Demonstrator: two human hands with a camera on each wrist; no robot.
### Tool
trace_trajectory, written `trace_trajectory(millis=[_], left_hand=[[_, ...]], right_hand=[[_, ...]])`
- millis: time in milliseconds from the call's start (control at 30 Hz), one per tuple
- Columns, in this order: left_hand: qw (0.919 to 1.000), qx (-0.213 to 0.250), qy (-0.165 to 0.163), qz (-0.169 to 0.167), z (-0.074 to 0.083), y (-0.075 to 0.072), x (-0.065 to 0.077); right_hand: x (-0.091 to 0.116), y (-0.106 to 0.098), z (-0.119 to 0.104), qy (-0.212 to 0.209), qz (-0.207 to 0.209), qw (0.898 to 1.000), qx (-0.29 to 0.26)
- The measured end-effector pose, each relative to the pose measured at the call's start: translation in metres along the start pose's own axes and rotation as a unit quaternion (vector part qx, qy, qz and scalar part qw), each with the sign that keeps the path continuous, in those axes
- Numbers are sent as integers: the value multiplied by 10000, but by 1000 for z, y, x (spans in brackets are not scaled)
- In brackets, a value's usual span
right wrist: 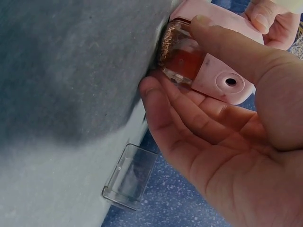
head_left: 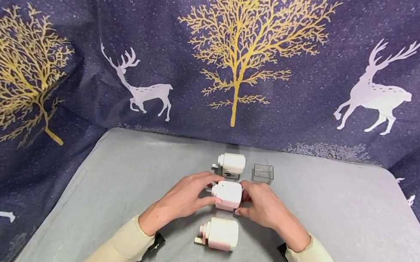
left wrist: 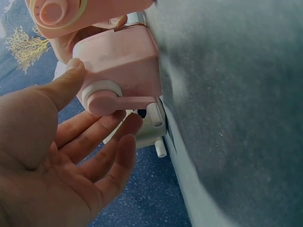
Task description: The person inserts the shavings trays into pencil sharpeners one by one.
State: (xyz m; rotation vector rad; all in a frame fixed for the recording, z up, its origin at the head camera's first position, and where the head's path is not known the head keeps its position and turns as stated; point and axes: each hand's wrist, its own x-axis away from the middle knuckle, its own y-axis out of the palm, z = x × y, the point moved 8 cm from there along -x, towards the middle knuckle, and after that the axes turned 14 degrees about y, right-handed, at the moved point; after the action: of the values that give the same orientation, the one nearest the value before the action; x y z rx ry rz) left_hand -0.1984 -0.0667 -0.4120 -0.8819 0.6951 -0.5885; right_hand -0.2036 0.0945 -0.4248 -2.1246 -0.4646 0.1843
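A pink pencil sharpener (head_left: 228, 194) with a crank at its left end stands between both hands, the middle one of three in a line. My left hand (head_left: 183, 195) holds its crank end, the thumb (left wrist: 71, 78) on the near side and fingertips at the far side. At the opposite end, my right hand (head_left: 265, 205) pinches around the clear shavings drawer (right wrist: 182, 61), thumb on one side and fingers on the other. Shavings show inside this drawer, which sits at the sharpener's base. A round pencil hole (right wrist: 230, 82) shows in the same end.
Nearer the person stands a cream-and-pink sharpener (head_left: 223, 234), its crank pointing left. Behind the held one is a white sharpener (head_left: 233, 164). A separate clear drawer (head_left: 263, 174) lies to its right on the grey tabletop (head_left: 323, 196). A dark patterned cloth (head_left: 293, 114) hangs behind.
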Motion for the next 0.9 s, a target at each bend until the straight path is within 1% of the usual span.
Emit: trace_trajectory(millis=[267,500,733,900], left_hand=[[10000,15,9,-25,0,1,-1],[9999,29,107,28,1,1,-1],[10000,9,23,-91,-1,2,-1],[10000,-3,15,-60,-1,1,-1]], right_hand=[[-1,1,-2,5,3,10000,13],[-5,2,-4,111,64,9996,258],[-5,3,-3,98,34,9997,221],[-5,4,-4,45,34,9998,172]])
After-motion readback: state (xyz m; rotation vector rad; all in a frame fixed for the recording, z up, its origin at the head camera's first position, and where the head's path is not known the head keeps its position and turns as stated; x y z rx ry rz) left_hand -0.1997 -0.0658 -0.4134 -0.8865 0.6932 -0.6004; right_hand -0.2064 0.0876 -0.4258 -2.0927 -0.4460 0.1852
